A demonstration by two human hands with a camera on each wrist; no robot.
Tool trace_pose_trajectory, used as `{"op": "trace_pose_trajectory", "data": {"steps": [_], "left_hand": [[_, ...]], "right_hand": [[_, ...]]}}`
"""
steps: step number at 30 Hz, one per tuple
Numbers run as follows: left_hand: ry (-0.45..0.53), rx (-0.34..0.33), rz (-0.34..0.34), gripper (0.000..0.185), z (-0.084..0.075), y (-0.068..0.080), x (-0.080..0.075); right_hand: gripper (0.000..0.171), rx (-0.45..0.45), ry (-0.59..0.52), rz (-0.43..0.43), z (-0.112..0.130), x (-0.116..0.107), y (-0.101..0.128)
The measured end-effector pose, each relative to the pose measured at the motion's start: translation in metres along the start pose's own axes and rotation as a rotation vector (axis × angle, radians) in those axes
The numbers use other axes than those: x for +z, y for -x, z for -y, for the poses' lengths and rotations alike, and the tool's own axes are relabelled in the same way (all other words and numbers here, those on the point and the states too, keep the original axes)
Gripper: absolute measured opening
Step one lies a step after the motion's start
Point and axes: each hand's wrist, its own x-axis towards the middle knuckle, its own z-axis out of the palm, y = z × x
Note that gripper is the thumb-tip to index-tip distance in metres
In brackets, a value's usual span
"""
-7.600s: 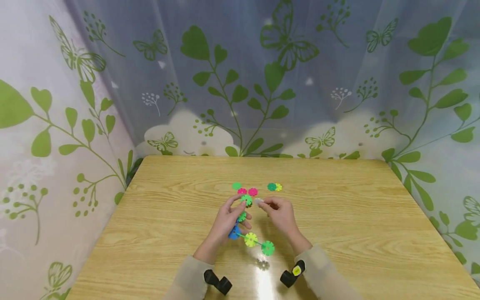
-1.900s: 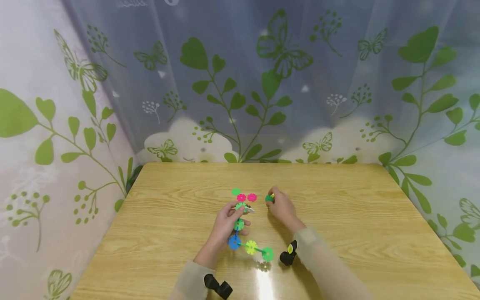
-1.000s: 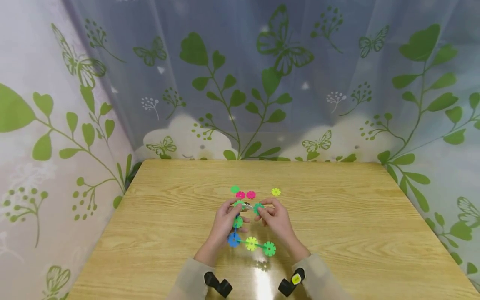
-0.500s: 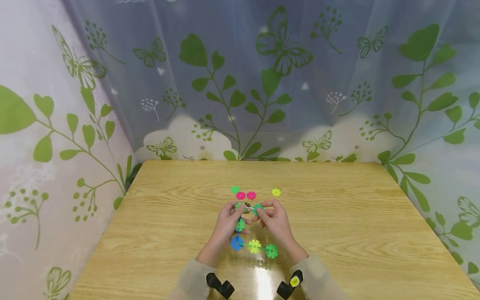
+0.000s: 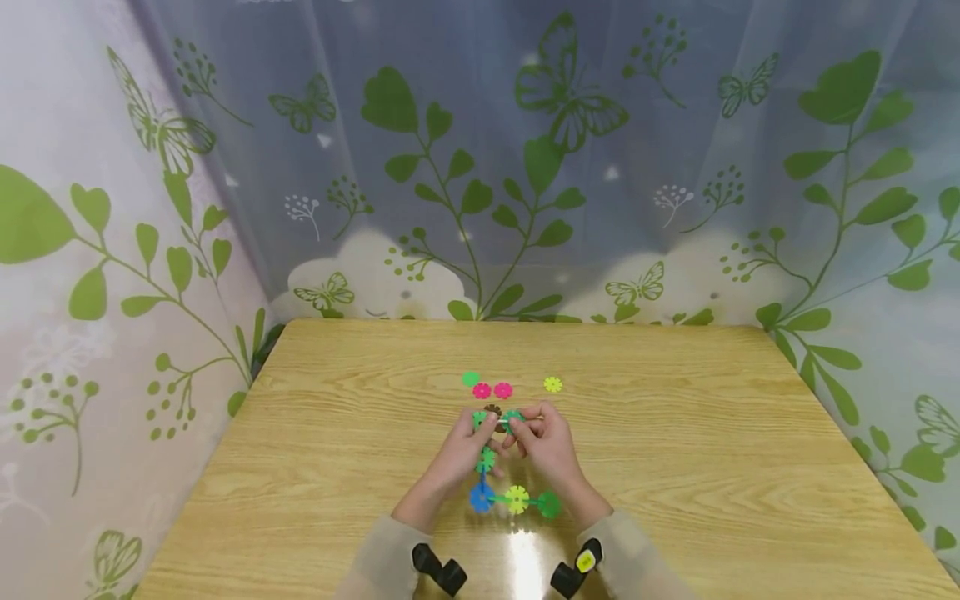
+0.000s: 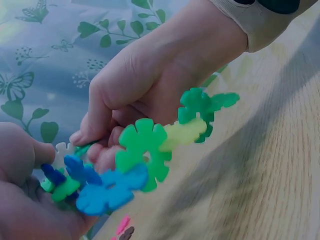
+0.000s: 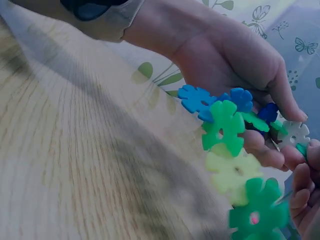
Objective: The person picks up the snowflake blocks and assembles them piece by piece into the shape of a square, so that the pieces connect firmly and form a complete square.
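My left hand [image 5: 459, 446] grips a chain of notched plastic snowflake discs by its upper end. A green disc [image 5: 486, 460], a blue disc [image 5: 482, 498], a yellow disc [image 5: 517, 499] and a darker green disc [image 5: 550, 505] hang from it in an L shape, joined by discs set edge-on. A white disc [image 7: 294, 134] sits at the left fingertips, seen edge-on in the head view. Between thumb and fingers my right hand [image 5: 551, 442] pinches a teal-green disc [image 5: 513, 418], its edge meeting the white disc. In the left wrist view, fingers mostly cover that teal-green disc.
On the wooden table [image 5: 337, 417] just beyond the hands lie a flat green disc [image 5: 470, 379], two pink discs [image 5: 503, 390] and a yellow disc [image 5: 552, 384]. Brown discs [image 5: 492, 411] show behind the fingers. A patterned curtain [image 5: 480, 167] stands behind the table.
The right hand earlier held the white disc, which then stayed at the left hand. It picked the teal-green disc from beside the yellow one and brought it to the white disc. The chain shifted slightly right.
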Motion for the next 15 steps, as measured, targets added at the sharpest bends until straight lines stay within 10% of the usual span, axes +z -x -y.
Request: {"op": "trace_pose_trajectory", "data": {"steps": [15], "left_hand": [[0.033, -0.020, 0.016, 0.048, -0.002, 0.002, -0.010]], "right_hand": [[0.017, -0.065, -0.007, 0.132, 0.019, -0.006, 0.006]]}}
